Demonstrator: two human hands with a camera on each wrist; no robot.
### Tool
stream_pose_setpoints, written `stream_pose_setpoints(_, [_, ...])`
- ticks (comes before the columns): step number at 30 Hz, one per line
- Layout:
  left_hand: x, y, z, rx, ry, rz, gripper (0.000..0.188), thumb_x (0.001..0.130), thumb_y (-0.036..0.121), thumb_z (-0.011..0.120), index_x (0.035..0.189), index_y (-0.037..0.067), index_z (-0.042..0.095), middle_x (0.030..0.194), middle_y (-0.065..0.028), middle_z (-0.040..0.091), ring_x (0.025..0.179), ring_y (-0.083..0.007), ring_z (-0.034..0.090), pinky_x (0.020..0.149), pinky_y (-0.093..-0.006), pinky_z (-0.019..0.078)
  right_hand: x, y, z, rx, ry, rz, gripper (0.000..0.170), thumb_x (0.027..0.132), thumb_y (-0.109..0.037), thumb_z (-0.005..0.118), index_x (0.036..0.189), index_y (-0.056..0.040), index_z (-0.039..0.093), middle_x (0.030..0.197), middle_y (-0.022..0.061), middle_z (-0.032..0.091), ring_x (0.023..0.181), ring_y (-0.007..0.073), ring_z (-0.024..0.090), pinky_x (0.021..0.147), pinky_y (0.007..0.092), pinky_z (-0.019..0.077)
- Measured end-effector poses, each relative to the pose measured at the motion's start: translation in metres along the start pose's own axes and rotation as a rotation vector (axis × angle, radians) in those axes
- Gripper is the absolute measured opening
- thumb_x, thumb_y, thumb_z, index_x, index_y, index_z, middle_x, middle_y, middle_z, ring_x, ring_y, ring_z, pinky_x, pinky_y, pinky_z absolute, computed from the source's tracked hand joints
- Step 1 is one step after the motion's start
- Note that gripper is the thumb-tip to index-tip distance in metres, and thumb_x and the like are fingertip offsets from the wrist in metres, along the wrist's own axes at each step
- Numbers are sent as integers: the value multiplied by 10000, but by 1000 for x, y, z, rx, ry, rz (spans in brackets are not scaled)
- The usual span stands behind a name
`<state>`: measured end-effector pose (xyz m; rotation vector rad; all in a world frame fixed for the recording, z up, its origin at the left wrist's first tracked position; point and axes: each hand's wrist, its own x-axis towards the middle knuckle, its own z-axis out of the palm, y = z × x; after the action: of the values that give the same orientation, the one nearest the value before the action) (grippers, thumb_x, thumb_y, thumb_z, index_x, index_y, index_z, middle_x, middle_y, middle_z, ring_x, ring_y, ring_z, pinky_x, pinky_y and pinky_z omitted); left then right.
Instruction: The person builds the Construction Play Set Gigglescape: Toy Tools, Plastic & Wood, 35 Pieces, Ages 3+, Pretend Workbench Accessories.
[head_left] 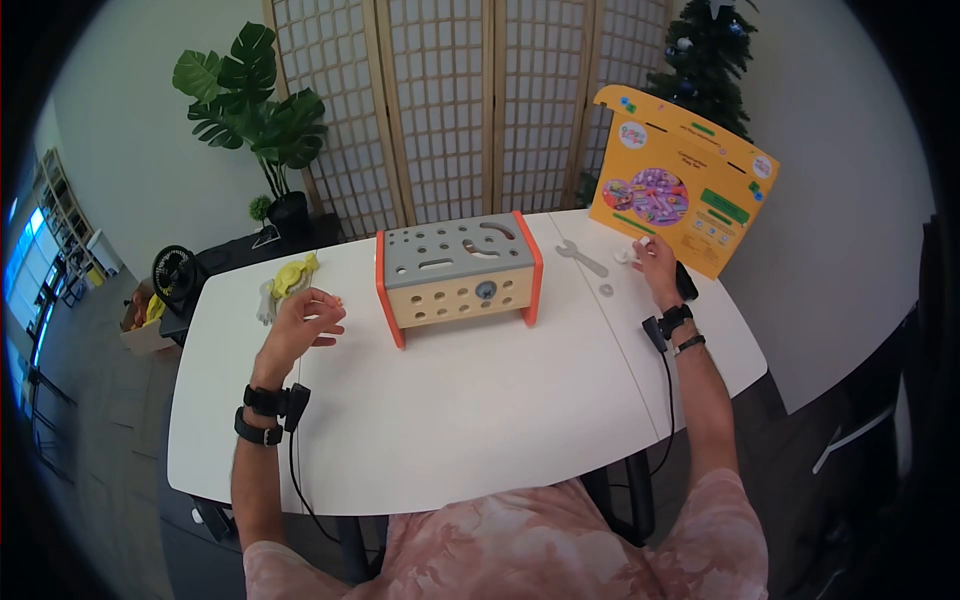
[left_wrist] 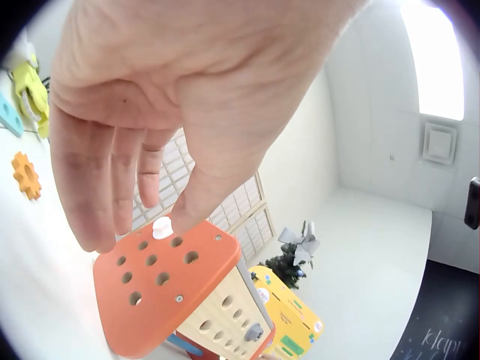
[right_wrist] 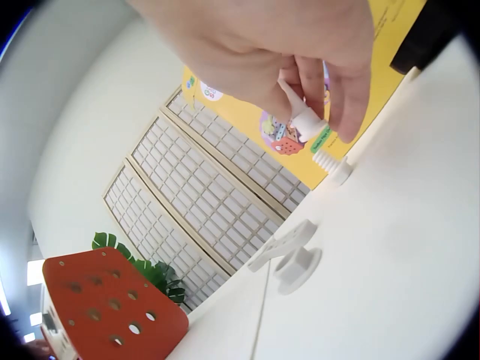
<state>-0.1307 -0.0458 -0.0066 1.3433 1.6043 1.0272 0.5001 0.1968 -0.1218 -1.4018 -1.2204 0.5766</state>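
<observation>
At left, the left hand (head_left: 300,326) seems to pinch a small white bit (left_wrist: 162,228). At far right, the right hand (head_left: 658,271) pinches a white piece (right_wrist: 307,124). The holey box (head_left: 455,281) stands between them, maybe so both can reach.

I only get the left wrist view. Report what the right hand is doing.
Observer: The right hand pinches a white piece above the table.
Operator: Describe a loose part near its fingertips.
Observer: A threaded white bolt is on the table there.
Operator: Name a tool I'm missing.
Observer: A grey wrench lies on the table, between the toy workbench and the yellow box.
</observation>
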Motion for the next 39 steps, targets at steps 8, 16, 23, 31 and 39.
stream_pose_setpoints(8, [-8, -1, -48, 1, 210, 43, 189, 1026, 214, 752, 1126, 69, 685, 1070, -70, 804, 944, -167, 789, 800, -304, 631, -53, -86, -1, 195, -298, -166, 167, 1055, -153, 717, 1164, -41, 657, 1045, 17, 655, 930, 100, 685, 749, 277, 630])
stream_pose_setpoints(16, [41, -47, -43, 271, 176, -12, 326, 983, 256, 813, 1184, 23, 706, 1037, -72, 770, 810, -144, 764, 698, -305, 633, -97, -132, 18, 294, -499, -184, 195, 1049, -156, 737, 1175, -67, 619, 964, -23, 606, 734, 50, 587, 615, 225, 475])
stream_pose_setpoints(23, [90, -98, -18, 979, 359, 153, 553, 877, 361, 885, 1263, 0, 722, 1136, -162, 743, 1096, -323, 717, 951, -402, 579, -126, -167, 26, 207, -669, -202, 212, 985, -109, 805, 1136, -28, 680, 900, -20, 650, 743, 51, 601, 606, 221, 482])
stream_pose_setpoints(31, [83, -85, -22, 710, 337, 167, 352, 859, 204, 887, 1108, 13, 727, 981, -125, 755, 861, -232, 751, 798, -345, 613, -138, -170, 22, 154, -725, -171, 269, 936, -57, 829, 1173, 6, 718, 1058, 22, 697, 833, 59, 647, 710, 244, 590])
stream_pose_setpoints(39, [30, -8, -24, 141, 232, 300, 241, 939, 47, 819, 1141, -51, 731, 961, -114, 811, 820, -149, 792, 747, -248, 629, -172, -197, 17, 249, -837, -101, 328, 919, -8, 791, 1220, 16, 663, 1090, 46, 703, 969, 113, 711, 916, 290, 594])
